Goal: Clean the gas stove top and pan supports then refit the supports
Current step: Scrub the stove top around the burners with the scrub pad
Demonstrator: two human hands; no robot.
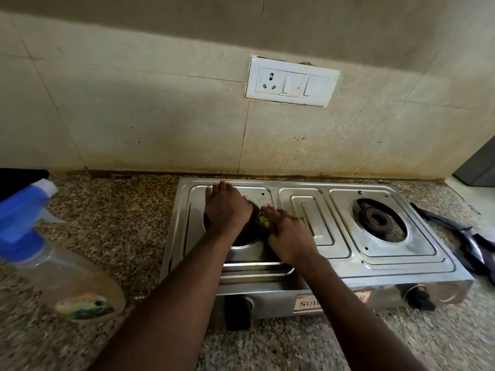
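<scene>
From the head view, the left burner well of the stove (308, 253) is covered by the flat, open left hand (227, 207); a green scrubber (262, 219) is gripped under the right hand's (288, 234) fingers (269, 210); removed pan supports (466, 242) lie on the desk (112, 215), well right.

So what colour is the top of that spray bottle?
Blue, on the spray bottle, clearest in the head view.

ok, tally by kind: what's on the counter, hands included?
Stove: 1
Spray bottle: 1
Pan supports, off the stove at its right: a dark pile, count unclear, tallied as 1
Green scrub pad: 1
Hands: 2, left hand, right hand
Total: 6
</scene>
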